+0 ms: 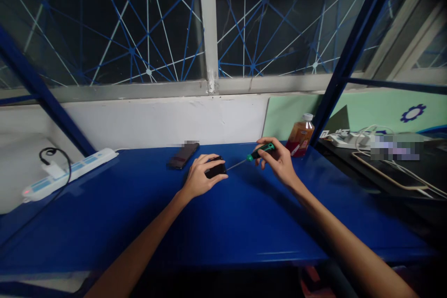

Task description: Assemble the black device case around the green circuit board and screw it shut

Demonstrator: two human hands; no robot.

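Note:
My left hand [199, 176] is wrapped round a small black device [215, 169] that rests on the blue table [223, 228]. In my right hand [277, 160] I pinch a screwdriver with a green and black handle [261, 150]. Its thin metal shaft [237, 164] points left, and the tip reaches the right edge of the black device. Both hands are near the back middle of the table.
A dark phone [183, 155] lies flat just behind my left hand. A bottle of orange liquid [300, 136] stands right of my right hand. A white power strip [68, 173] with a black cable lies at the left; another strip and cables [352, 138] lie at the right.

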